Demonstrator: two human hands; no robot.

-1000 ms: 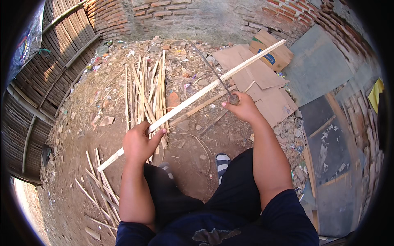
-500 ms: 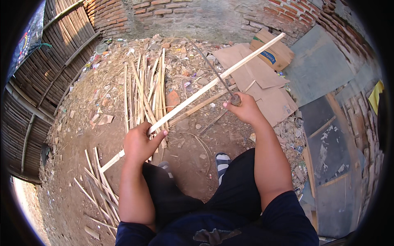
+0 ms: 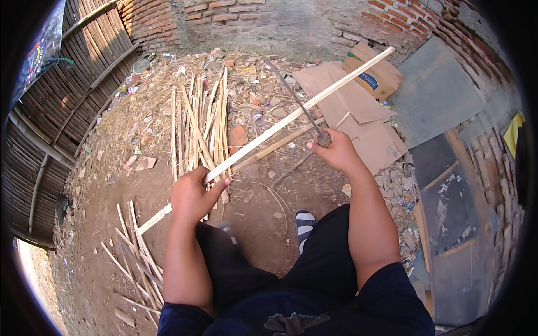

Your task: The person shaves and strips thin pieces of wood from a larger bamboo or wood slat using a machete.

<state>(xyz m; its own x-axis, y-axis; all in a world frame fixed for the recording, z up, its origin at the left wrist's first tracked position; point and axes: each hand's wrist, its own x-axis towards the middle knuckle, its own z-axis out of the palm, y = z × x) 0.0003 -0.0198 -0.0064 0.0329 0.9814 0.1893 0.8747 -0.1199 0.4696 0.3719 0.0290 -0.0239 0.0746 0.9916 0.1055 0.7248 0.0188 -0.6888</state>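
Observation:
A long pale wooden strip runs slantwise in front of me, its far end up at the right. My left hand is closed round it towards its lower end, thumb along the top. My right hand grips the rounded handle of a long, dark, narrow-bladed knife. Seen nearly edge-on, the blade points up and away to the left and crosses the strip. Whether blade and strip touch I cannot tell.
Split strips lie in a pile ahead, with more strips at my lower left. Beyond stand a cardboard box and a brick wall. Flattened cardboard and grey sheets lie right; a bamboo wall rises left.
The strip's far end has shifted slightly to the right. My right hand and the knife have moved a little right and down; my left hand keeps its grip.

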